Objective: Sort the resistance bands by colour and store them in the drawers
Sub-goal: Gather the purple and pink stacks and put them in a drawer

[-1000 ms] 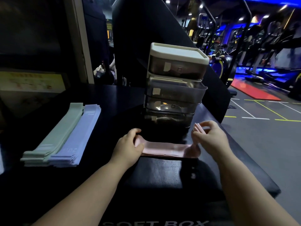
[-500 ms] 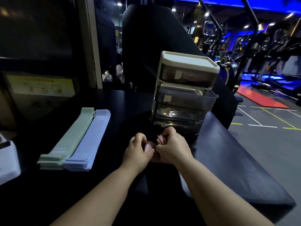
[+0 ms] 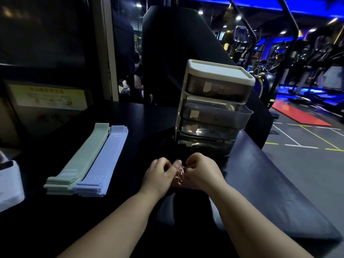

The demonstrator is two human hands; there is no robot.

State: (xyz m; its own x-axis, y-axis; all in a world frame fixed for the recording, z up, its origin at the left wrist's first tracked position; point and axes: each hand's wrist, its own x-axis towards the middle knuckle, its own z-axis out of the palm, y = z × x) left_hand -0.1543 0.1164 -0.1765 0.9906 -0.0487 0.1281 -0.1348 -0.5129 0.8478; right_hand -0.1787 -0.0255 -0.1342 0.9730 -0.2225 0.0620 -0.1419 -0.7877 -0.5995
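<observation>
A folded pink resistance band [image 3: 180,174] is bunched between my two hands at the middle of the black table. My left hand [image 3: 158,174] and my right hand [image 3: 202,173] both grip it with curled fingers, knuckles nearly touching; most of the band is hidden. Just behind them stands a small drawer unit [image 3: 216,107] with a cream top and several smoky clear drawers, the second one pulled out a little. To the left lie a stack of green bands [image 3: 81,155] and, touching it, a stack of lilac bands [image 3: 106,159].
The black table [image 3: 260,183] ends in an edge at the right, with gym floor beyond. A white object [image 3: 9,185] sits at the far left edge. A dark padded block rises behind the drawer unit.
The pink band lay stretched flat between my hands a second ago. My hands have come together and folded it into a small bundle. The view has shifted right and down.
</observation>
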